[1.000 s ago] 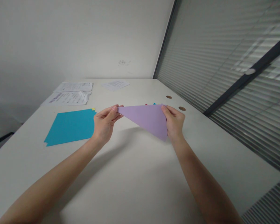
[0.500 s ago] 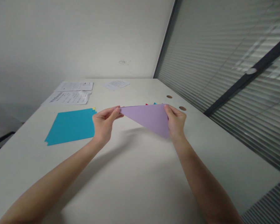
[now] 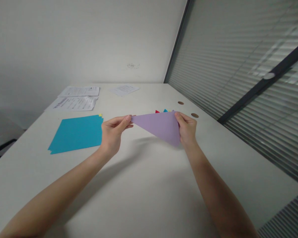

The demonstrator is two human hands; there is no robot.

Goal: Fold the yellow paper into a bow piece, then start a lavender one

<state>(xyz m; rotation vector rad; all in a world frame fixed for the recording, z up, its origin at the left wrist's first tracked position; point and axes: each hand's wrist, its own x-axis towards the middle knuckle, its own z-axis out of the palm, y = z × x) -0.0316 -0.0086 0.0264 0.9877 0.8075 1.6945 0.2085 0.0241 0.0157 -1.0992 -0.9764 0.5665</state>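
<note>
A lilac paper triangle [image 3: 160,127], a sheet folded corner to corner, hangs above the white table [image 3: 144,185] between both hands. My left hand [image 3: 113,134] pinches its left tip between thumb and fingers. My right hand [image 3: 187,129] grips the right corner, fingers closed behind the paper. The triangle's lowest point hangs down near my right wrist.
A stack of coloured sheets with a blue one on top [image 3: 76,133] lies to the left. Printed white papers [image 3: 75,99] and another sheet [image 3: 125,89] lie at the far side. Small coloured paper tips [image 3: 164,110] peek behind the triangle. Two round holes [image 3: 194,115] mark the table near the blinds.
The paper's top edge has dropped a little, showing more of the coloured tips behind it. My left hand has shifted slightly right; both pinches hold.
</note>
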